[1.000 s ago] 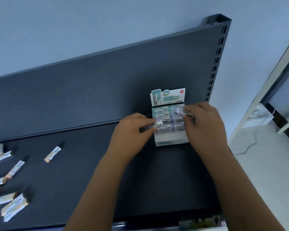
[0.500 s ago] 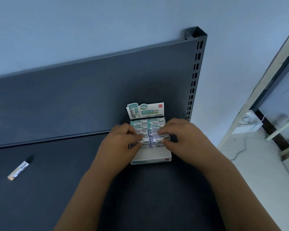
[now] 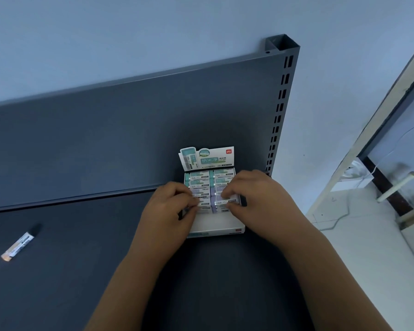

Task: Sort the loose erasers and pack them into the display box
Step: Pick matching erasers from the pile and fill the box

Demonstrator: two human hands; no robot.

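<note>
The white display box (image 3: 216, 225) stands on the dark shelf (image 3: 81, 271), its printed lid flap (image 3: 207, 157) upright at the back. Two columns of wrapped erasers (image 3: 210, 177) fill it, green ones at the back and purple ones nearer me. My left hand (image 3: 170, 211) pinches an eraser (image 3: 201, 206) at the front of the left column. My right hand (image 3: 256, 197) pinches a purple eraser (image 3: 222, 202) at the front of the right column. One loose eraser (image 3: 17, 246) lies far left on the shelf.
The shelf's dark back panel (image 3: 129, 130) rises behind the box. A slotted upright post (image 3: 281, 99) stands just right of the box. Beyond the shelf's right edge are a pale floor, a white frame (image 3: 368, 130) and a handle (image 3: 397, 186).
The view has swung right, so the pile of loose erasers at the left has left the frame. Both hands have brought their erasers down into the front rows of the box.
</note>
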